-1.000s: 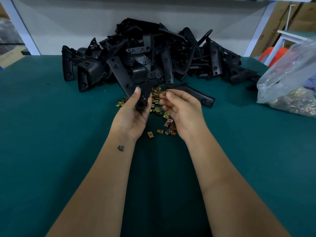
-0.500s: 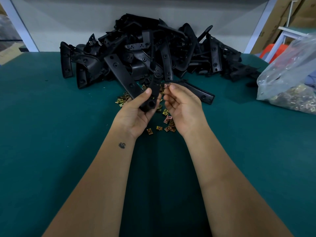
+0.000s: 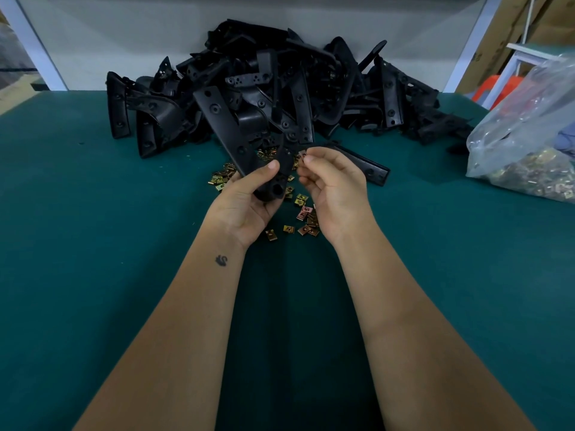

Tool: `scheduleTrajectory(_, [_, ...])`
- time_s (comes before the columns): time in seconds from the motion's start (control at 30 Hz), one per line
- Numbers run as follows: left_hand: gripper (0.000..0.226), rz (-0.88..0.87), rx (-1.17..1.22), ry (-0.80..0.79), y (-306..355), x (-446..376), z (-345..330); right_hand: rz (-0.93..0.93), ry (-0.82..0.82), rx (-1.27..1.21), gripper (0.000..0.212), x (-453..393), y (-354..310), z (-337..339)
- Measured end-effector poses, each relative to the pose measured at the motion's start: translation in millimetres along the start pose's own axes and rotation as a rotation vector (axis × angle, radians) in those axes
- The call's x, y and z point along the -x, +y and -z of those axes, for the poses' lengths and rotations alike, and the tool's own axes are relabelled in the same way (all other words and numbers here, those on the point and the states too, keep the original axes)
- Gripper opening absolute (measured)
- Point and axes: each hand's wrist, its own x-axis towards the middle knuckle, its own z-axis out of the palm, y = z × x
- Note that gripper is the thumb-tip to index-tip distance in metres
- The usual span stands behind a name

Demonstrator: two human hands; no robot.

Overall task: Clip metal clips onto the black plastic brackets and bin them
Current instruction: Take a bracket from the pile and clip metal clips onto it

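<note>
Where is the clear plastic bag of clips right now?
In the head view, the clear plastic bag of clips lies at the green table's far right edge, right of the black bracket pile.

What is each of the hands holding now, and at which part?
The left hand grips a black bracket around its lower end. The right hand pinches a small metal clip between its fingertips, beside the bracket.

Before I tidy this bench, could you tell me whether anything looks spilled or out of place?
Loose metal clips lie scattered on the green table in front of the heap of black brackets, rather than in the plastic bag at the right. Nothing looks damaged.
</note>
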Motion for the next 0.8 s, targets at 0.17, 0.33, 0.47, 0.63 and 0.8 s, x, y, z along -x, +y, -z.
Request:
scheduleTrajectory(0.17, [0.055,0.003,-0.005,-0.010,0.2,-1.0,0.8,-0.022,-0.013,-0.001,0.019,0.5,-0.7,-0.2])
scheduleTrajectory(0.33, [0.047,0.009,-0.008,-0.032,-0.6,-2.8,3.5,-0.050,-0.029,-0.026,0.019,-0.1,0.1,1.0])
scheduleTrajectory(0.47, [0.046,0.014,-0.023,-0.052,-0.1,-2.3,3.7,-0.064,-0.035,-0.044,0.018,-1.1,1.7,1.2])
scheduleTrajectory(0.63, [0.061,0.006,-0.111,-0.069,-0.1,0.6,-1.5,-0.083,-0.023,-0.101,0.017,-2.6,1.5,2.5])
scheduleTrajectory(0.8, [0.068,0.007,-0.182,-0.075,-2.6,1.7,-3.8,-0.115,-0.034,-0.123,0.012,-1.2,2.5,1.3])
